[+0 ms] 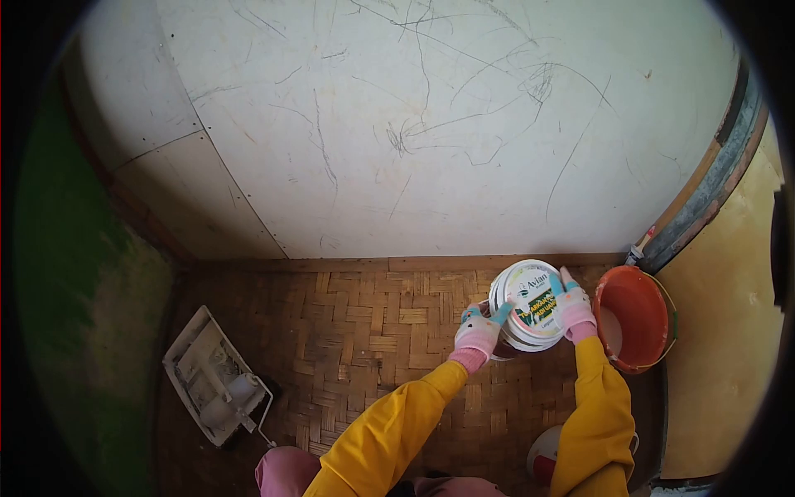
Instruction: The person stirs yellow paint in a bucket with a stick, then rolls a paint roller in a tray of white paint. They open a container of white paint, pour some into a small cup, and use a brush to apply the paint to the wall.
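Observation:
A white paint bucket point(534, 290) with a printed "Avian" lid is between my gloved hands, tilted so its lid faces me. My left hand point(480, 331) grips its left side, with the thumb up on the lid's edge. On the right side, my right hand point(573, 308) clasps the rim, its fingertips reaching over the lid. Both gloves are pale with blue fingertips and pink cuffs. An orange bucket point(631, 311) with a little pale stuff inside stands just right of my right hand.
A paint tray point(186, 373) with a roller point(240, 391) in it lies at the left on the woven floor point(364, 331). A paintbrush point(639, 244) rests behind the orange bucket. Partly under my right arm is another white-and-red bucket point(542, 455). Ahead rises a scribbled white wall point(464, 190).

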`<act>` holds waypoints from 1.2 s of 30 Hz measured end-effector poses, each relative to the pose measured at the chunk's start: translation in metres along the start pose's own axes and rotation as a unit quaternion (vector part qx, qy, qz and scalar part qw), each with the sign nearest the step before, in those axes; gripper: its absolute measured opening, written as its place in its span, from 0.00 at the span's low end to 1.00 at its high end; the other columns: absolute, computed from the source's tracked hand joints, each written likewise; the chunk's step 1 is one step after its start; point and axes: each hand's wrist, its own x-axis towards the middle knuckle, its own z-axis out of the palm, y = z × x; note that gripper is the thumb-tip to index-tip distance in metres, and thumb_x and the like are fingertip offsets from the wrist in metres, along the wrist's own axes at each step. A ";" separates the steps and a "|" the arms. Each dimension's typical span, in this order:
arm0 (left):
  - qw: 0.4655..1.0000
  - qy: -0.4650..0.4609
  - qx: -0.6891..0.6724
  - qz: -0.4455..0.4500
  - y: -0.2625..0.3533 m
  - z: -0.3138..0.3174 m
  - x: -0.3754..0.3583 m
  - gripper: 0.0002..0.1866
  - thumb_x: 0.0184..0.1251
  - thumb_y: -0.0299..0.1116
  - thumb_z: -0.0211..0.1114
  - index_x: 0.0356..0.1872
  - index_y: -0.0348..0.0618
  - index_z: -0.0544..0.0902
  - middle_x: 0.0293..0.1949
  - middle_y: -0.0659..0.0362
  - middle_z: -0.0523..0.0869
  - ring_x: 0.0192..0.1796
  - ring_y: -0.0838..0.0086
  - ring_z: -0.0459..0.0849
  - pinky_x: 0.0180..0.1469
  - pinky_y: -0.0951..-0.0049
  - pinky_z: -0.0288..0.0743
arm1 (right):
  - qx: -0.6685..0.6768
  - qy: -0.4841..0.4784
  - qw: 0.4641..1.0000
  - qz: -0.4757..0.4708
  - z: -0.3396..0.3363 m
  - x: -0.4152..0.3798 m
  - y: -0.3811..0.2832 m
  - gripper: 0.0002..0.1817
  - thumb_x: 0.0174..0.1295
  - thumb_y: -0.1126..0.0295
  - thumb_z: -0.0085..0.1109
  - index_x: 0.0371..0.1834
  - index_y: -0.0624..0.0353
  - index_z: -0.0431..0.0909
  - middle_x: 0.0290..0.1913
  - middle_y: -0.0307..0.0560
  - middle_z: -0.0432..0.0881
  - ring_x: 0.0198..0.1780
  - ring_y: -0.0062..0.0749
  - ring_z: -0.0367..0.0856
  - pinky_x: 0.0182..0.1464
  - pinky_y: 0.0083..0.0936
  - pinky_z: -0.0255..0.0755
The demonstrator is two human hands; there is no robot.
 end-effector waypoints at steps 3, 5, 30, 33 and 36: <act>1.000 -0.002 0.016 -0.021 -0.007 0.007 0.005 0.37 0.52 0.57 0.64 0.52 0.33 0.71 0.44 0.48 0.81 0.44 0.64 0.82 0.46 0.71 0.75 | 0.007 -0.073 0.997 0.022 0.010 0.000 0.011 0.30 0.59 0.52 0.52 0.63 0.53 0.62 0.64 0.54 0.63 0.59 0.49 0.68 0.58 0.37 0.64; 0.999 0.020 0.040 0.003 -0.008 0.008 0.005 0.35 0.52 0.54 0.66 0.51 0.33 0.71 0.42 0.49 0.82 0.41 0.65 0.83 0.43 0.70 0.76 | -0.026 -0.043 0.999 0.017 0.013 -0.005 0.007 0.27 0.60 0.54 0.51 0.62 0.50 0.63 0.61 0.52 0.66 0.58 0.49 0.69 0.57 0.38 0.65; 0.989 0.009 -0.135 -0.057 -0.050 0.104 -0.106 0.26 0.57 0.52 0.62 0.44 0.43 0.66 0.32 0.52 0.80 0.33 0.58 0.82 0.36 0.63 0.74 | -0.158 -0.041 0.986 -0.041 -0.010 -0.033 0.025 0.13 0.63 0.56 0.45 0.46 0.42 0.75 0.42 0.52 0.75 0.48 0.49 0.73 0.48 0.40 0.67; 0.991 -0.052 0.127 0.002 -0.065 0.119 -0.108 0.21 0.64 0.51 0.52 0.48 0.46 0.67 0.30 0.48 0.80 0.30 0.55 0.82 0.31 0.57 0.74 | -0.193 -0.049 0.978 -0.058 -0.011 -0.036 0.039 0.13 0.63 0.59 0.44 0.48 0.43 0.74 0.42 0.49 0.75 0.48 0.48 0.72 0.51 0.38 0.67; 0.946 -0.021 0.250 0.205 -0.067 0.126 -0.112 0.15 0.66 0.36 0.45 0.43 0.41 0.78 0.25 0.47 0.82 0.23 0.59 0.82 0.26 0.58 0.75 | -0.270 -0.007 0.950 -0.155 0.011 -0.022 0.083 0.15 0.63 0.64 0.43 0.51 0.50 0.72 0.45 0.46 0.75 0.51 0.43 0.71 0.55 0.37 0.66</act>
